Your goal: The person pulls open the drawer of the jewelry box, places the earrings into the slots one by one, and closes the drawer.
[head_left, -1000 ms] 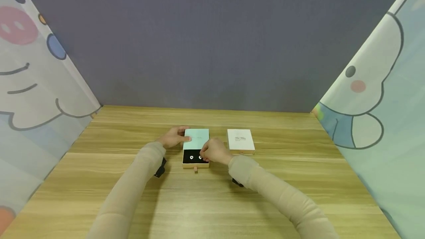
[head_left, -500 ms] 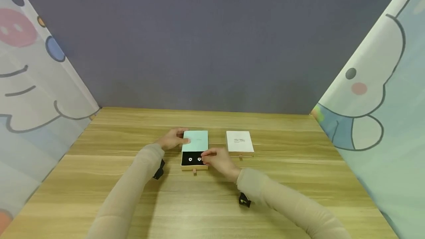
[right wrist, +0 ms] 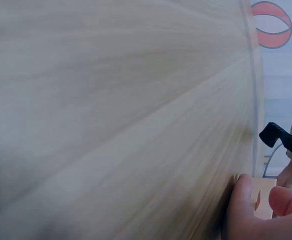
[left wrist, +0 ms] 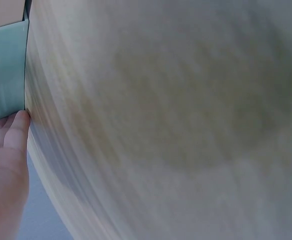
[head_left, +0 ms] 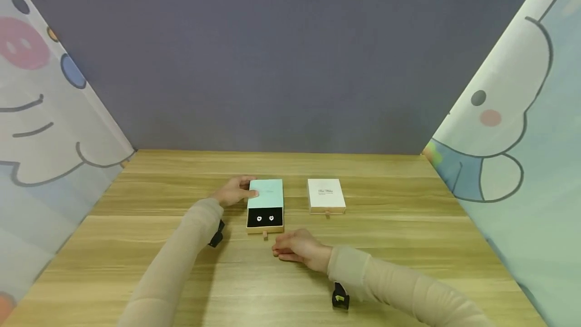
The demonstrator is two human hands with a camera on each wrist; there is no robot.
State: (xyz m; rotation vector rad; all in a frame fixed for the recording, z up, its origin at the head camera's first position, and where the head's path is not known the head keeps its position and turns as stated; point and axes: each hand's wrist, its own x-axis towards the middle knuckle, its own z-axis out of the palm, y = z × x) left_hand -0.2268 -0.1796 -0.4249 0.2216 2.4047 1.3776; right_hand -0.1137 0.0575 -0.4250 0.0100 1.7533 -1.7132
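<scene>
Fingers of my right hand (head_left: 297, 249) lie loosely curled on the wooden table (head_left: 408, 246), holding nothing, their tips pointing left toward the near end of the mint-green drawer box (head_left: 266, 205). From those fingertips the box sits just ahead and slightly left, near but not touching. Its small pull tab (head_left: 265, 234) is the closest part to them.

My left hand (head_left: 234, 191) rests against the far left edge of the box's green sleeve (head_left: 266, 193), fingers straight along that side and thumb laid on top; the left wrist view shows a fingertip (left wrist: 20, 122) touching the sleeve's corner (left wrist: 6, 75).

I see the box's long axis running away from me, the drawer drawn toward me so that its black insert (head_left: 265, 218) lies open with two small white earrings (head_left: 265, 218) side by side. A closed white box (head_left: 326, 196) stands well apart to the right. By my reading, the right hand is the nearer one to the tab, the left the one steadying the sleeve.
</scene>
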